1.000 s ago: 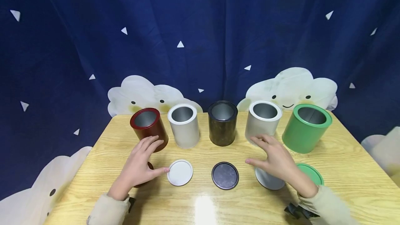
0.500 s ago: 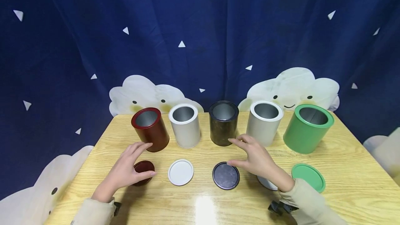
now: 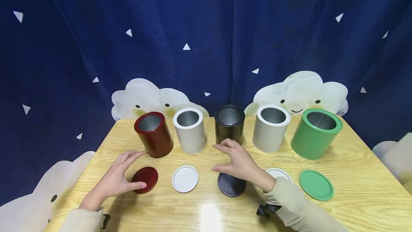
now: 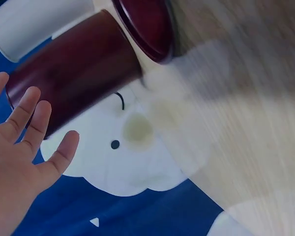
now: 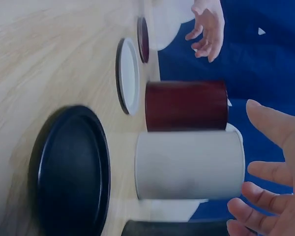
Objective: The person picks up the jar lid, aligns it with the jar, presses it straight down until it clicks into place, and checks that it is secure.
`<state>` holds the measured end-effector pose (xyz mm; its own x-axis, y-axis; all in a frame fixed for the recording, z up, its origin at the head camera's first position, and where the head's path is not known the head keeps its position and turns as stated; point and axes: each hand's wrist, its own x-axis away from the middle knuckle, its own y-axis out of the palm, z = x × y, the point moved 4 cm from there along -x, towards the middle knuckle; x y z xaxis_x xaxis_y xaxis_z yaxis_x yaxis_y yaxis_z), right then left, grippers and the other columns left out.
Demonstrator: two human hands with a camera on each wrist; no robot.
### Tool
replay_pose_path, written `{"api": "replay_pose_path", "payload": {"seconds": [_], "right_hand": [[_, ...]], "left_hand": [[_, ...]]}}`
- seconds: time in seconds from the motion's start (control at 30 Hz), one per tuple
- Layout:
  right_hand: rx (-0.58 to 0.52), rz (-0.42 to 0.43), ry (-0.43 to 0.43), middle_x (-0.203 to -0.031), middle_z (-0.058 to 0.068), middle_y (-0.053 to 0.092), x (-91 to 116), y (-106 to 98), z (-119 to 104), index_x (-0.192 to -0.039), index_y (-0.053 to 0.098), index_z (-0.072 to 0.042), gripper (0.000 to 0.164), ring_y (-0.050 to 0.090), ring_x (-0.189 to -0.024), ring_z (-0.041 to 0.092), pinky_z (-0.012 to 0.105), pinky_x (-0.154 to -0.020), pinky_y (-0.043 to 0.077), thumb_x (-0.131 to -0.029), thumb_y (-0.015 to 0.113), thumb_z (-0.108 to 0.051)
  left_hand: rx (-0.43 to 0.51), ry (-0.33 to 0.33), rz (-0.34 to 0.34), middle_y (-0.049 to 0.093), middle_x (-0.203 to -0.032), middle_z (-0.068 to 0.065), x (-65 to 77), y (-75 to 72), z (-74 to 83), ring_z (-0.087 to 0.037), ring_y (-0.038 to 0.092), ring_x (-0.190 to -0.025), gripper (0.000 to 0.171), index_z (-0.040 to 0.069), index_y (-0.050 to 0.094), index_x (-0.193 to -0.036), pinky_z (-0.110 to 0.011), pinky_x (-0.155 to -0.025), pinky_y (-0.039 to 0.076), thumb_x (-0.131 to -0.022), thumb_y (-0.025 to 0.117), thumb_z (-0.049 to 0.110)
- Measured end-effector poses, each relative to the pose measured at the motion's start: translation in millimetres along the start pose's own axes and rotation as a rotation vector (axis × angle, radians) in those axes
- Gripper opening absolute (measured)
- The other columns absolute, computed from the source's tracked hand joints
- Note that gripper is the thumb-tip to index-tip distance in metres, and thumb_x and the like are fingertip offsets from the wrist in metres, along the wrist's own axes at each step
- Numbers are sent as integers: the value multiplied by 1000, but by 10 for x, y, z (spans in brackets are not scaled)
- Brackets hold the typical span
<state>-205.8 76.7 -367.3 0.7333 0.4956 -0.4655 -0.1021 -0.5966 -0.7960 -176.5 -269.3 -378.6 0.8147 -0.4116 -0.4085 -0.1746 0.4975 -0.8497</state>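
My left hand (image 3: pixel 114 178) hovers at the left side of the dark red lid (image 3: pixel 148 177), thumb and fingers spread with nothing between them. The dark red can (image 3: pixel 157 140) stands open-topped just beyond its fingertips. My right hand (image 3: pixel 238 162) is over the black lid (image 3: pixel 231 186), its thumb and fingers apart and holding nothing. Behind its fingertips stands the black can (image 3: pixel 229 128), the lower part partly covered by the hand. In the right wrist view the black lid (image 5: pixel 73 172) lies flat on the table, below the spread fingers.
A white can (image 3: pixel 191 135), a second white can (image 3: pixel 270 133) and a green can (image 3: pixel 313 142) complete the row, all without lids on. A white lid (image 3: pixel 185 179), another white lid (image 3: pixel 279 173) partly behind the right forearm, and a green lid (image 3: pixel 317 185) lie on the wooden table (image 3: pixel 173 210).
My right hand has moved left from over the right-hand white lid to over the black lid. My left hand has drawn back to the left, uncovering the dark red lid. The cans and lids stay put.
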Motion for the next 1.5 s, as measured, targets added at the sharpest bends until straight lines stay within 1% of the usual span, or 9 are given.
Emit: {"api": "replay_pose_path", "payload": {"seconds": [0.17,0.3,0.53,0.77,0.93,1.1,1.23,1.37,1.5], "right_hand": [[-8,-11,-26,-96,-2,52,-103,132,-94,-113,65,-8,60,52,-87,15,28,-68,44,-64,80,-40],[-17,-33,-21,-98,0,53,-179,219,-158,-112,65,-7,59,53,-87,16,29,-68,44,-65,79,-40],[-3,-90,-7,-97,1,54,-289,389,-239,-113,64,-10,60,53,-83,16,29,-65,43,-65,78,-43],[2,-139,-11,-97,0,51,-400,563,-326,-116,64,-12,60,52,-85,15,28,-68,43,-66,78,-44],[-17,-168,-15,-96,1,51,-478,680,-403,-117,63,-11,62,52,-84,17,28,-66,43,-65,78,-43],[-19,-205,-14,-95,1,51,-529,804,-479,-119,62,-12,65,50,-85,16,25,-66,42,-65,78,-45],[-8,-237,-1,-96,1,51,-558,932,-519,-120,62,-15,66,50,-88,15,22,-66,41,-65,77,-47],[33,-268,-3,-97,0,53,-580,1063,-569,-120,62,-17,66,50,-88,14,20,-66,40,-65,77,-49],[79,-292,-17,-96,-1,54,-601,1183,-635,-120,62,-18,66,50,-86,13,18,-65,38,-64,75,-52]], "left_hand": [[5,-29,-5,50,-114,-11,50,-16,-81,-29,44,-104,83,14,51,-127,-51,-78,35,-54,87,31],[10,-37,-4,50,-114,-12,84,-23,-153,-33,44,-104,83,9,51,-125,-52,-77,35,-54,87,30],[21,-35,-19,50,-113,-10,135,-15,-271,-31,43,-103,86,9,50,-127,-52,-76,36,-52,88,28],[60,-95,-78,48,-116,-13,147,0,-392,-35,42,-105,87,15,49,-129,-56,-76,36,-52,88,30],[97,-126,-119,47,-118,-16,157,20,-468,-37,41,-107,87,11,48,-130,-59,-77,36,-55,87,31],[120,-105,-125,51,-112,-16,188,39,-504,-32,44,-101,86,10,48,-130,-54,-75,37,-55,87,30],[139,-98,-140,52,-108,-15,215,66,-543,-28,45,-98,88,6,49,-129,-49,-75,38,-53,87,29],[162,-99,-175,52,-107,-14,251,83,-573,-28,46,-96,87,3,48,-129,-45,-76,40,-56,86,28],[194,-104,-218,51,-105,-12,299,104,-609,-22,46,-91,85,2,46,-131,-37,-74,40,-59,84,28]]}}
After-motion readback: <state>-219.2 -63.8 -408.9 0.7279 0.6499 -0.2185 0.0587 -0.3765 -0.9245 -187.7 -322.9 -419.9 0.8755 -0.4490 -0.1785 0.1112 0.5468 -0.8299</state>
